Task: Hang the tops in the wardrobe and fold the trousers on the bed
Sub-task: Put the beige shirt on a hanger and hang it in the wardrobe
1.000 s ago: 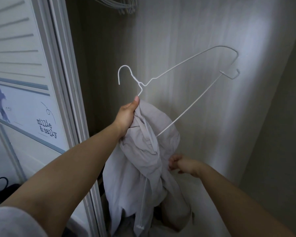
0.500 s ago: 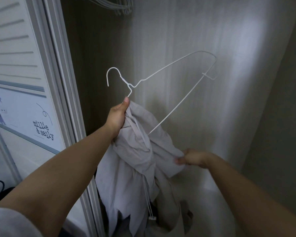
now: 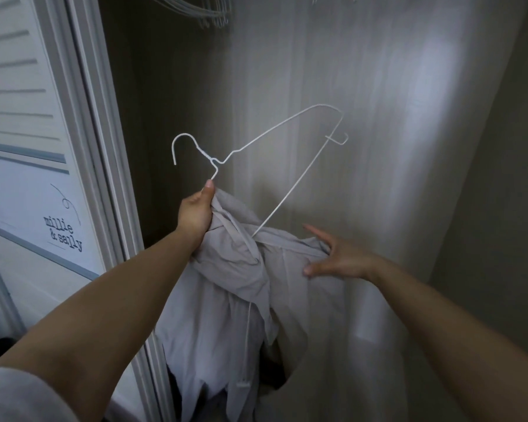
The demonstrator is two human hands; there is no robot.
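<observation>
L hand [image 3: 195, 210]: clenched round bunched collar end of grey top [image 3: 235, 287] plus lower neck of white wire hanger [image 3: 265, 166], thumb up along the wire; raised at centre, in the wardrobe opening
R hand [image 3: 337, 257]: to the right, slightly lower; fingers spread, thumb and fingers holding a stretched edge of the same top, index pointing up-left
Grey top: crumpled, hangs down from both hands, one band pulled taut between them; white drawcord [image 3: 247, 345] dangles to a small end piece near the bottom; lower hem ragged in shadow
Hanger: tilted, hook to upper left, one shoulder arm angled up-right w/ small notch hook at far end; long bottom bar runs down into the fabric; other arm hidden in cloth
Wardrobe interior [image 3: 378, 117]: pale back wall w/ light patch at right, dark far-left corner
Spare hangers [image 3: 195, 10]: bunch at top, far
Door frame [image 3: 98, 147]: white, left; louvred door w/ poster reading "millie & sally" [image 3: 63, 234]
</observation>
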